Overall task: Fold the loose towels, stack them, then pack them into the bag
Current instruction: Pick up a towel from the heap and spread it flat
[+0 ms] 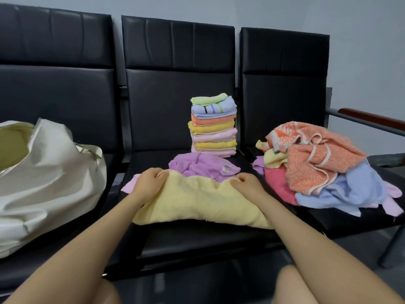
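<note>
Yellow towel (197,200) lies on the middle seat (197,242) of a black bench, long axis running 9 to 3 o'clock, near edge toward the seat front. Left hand (147,181) pinches the far edge at the towel's 10 o'clock corner, fingers curled round the hem. Right hand (245,183) pinches the far edge at 2 o'clock, likewise curled on the cloth. The edge sags between the two hands.

Purple towel (197,165) lies crumpled just past the yellow one, at 12 o'clock, partly under it. It carries a small white tag (226,168); print too small to read.

Stack (213,125) of folded towels stands upright behind the purple towel, against the seat back, green on top.

Loose pile (317,165) on the right seat at 2 o'clock: orange, blue, pink and yellow pieces tangled.

Bag (50,178), cream cloth, sits on the left seat at 9 o'clock, mouth open upward. No lettering visible on it.
</note>
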The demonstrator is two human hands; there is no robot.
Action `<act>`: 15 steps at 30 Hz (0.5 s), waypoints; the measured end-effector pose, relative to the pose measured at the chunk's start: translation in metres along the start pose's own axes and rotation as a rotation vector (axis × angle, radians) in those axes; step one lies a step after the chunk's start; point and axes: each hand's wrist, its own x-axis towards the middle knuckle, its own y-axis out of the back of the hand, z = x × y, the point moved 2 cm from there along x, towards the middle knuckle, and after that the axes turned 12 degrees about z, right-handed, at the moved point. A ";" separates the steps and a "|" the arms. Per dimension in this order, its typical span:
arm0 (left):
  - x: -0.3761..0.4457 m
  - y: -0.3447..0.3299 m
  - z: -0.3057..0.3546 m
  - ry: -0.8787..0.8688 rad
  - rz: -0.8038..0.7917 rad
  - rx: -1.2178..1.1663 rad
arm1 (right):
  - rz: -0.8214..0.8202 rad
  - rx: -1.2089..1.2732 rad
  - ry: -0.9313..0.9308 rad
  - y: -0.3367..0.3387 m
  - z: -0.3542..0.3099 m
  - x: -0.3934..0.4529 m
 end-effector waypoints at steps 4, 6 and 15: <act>0.011 -0.011 -0.018 -0.039 -0.085 0.086 | -0.141 0.000 0.056 -0.018 -0.001 0.003; 0.013 -0.016 -0.023 -0.082 -0.135 0.072 | -0.176 0.044 0.105 -0.018 -0.005 0.003; 0.017 -0.015 -0.023 -0.124 -0.213 0.100 | -0.187 0.097 0.128 0.010 0.001 -0.004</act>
